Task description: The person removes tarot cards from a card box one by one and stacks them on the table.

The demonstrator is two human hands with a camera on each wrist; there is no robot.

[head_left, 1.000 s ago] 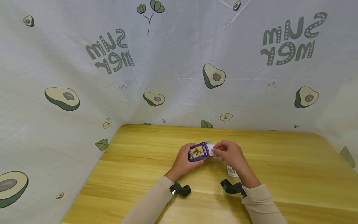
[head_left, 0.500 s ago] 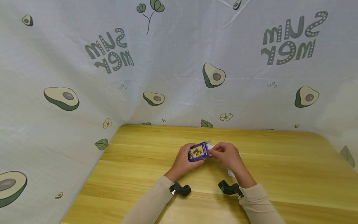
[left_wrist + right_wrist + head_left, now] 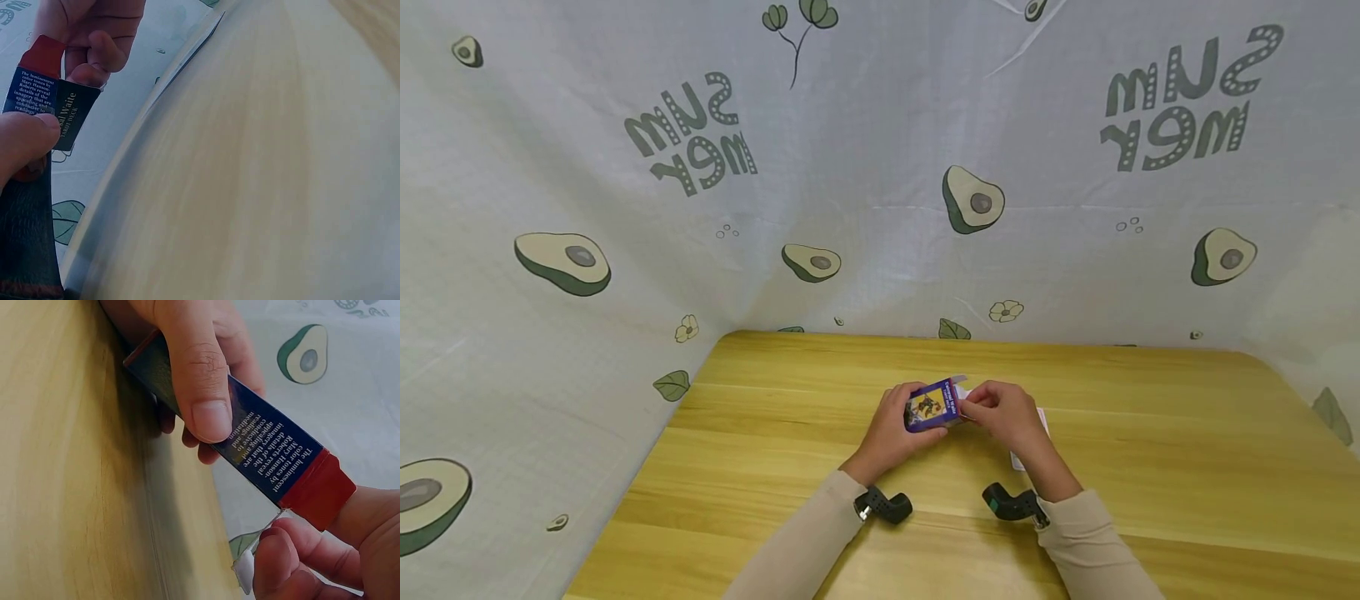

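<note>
My left hand grips a blue tarot card box above the table, its thumb along one narrow side. The printed side text shows in the right wrist view on the box. The box's right end is open, with a red side flap sticking out. There my right hand, fingers curled, pinches a flap, whose white inner face shows beside the fingers. In the left wrist view that flap reads "Waite Tarot Deck". What is inside the box is hidden.
A card lies on the wooden table, partly covered by my right forearm. A white curtain printed with avocados hangs behind the table and along its left side. Black wrist cameras sit below both hands.
My right hand has moved slightly left toward the box, and less white shows at the open end. More of the card's upper edge shows beside the right wrist. The left hand holds still.
</note>
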